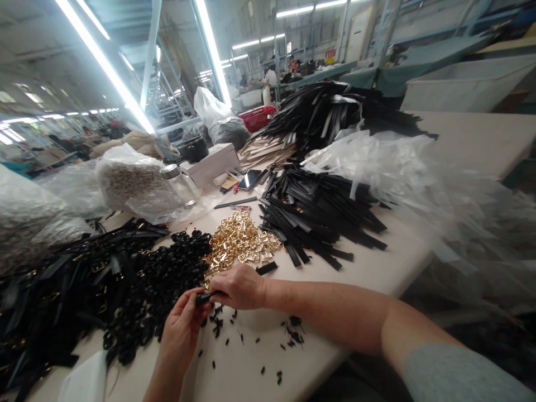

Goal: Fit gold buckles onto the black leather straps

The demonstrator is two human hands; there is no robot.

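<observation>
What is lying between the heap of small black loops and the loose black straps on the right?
A heap of gold buckles lies between the black loops and the black straps; the head view shows it.

buckles (238, 237): gold | straps (318, 206): black | loops (188, 251): black | table (368, 268): pale cream | basket (257, 118): red | sleeve (456, 371): grey | bin (464, 84): off-white | box (215, 164): white | sign (330, 56): red and yellow | lamps (213, 50): bright white | cloth (435, 58): muted green | jar lid (169, 171): silvery
</observation>
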